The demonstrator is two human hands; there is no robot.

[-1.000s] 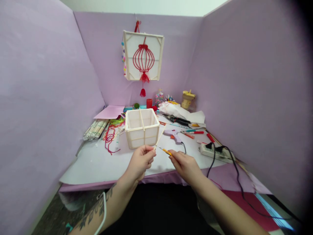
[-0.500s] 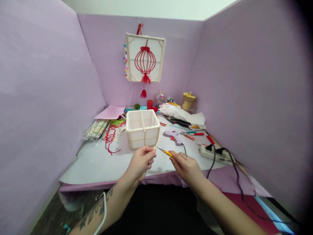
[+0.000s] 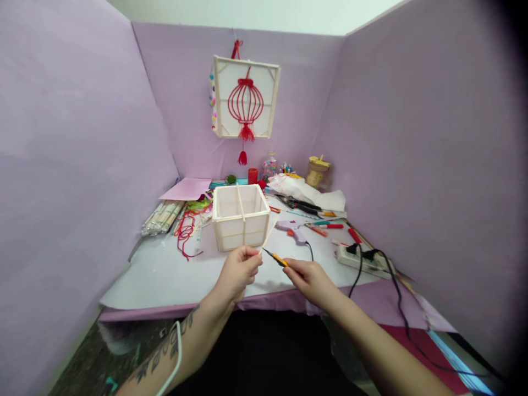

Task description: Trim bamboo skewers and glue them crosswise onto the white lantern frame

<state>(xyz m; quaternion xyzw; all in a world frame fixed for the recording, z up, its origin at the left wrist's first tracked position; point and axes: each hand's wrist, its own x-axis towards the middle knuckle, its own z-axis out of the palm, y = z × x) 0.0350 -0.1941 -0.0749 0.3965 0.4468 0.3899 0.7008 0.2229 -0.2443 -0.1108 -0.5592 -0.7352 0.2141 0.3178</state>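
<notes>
Viewing the lower centre of the frame, I find the left hand pinched on a thin stick slanting up-right, the right hand gripping a yellow knife, its tip at the stick's lower end, contact unconfirmed, both just below the white box on the table.
</notes>
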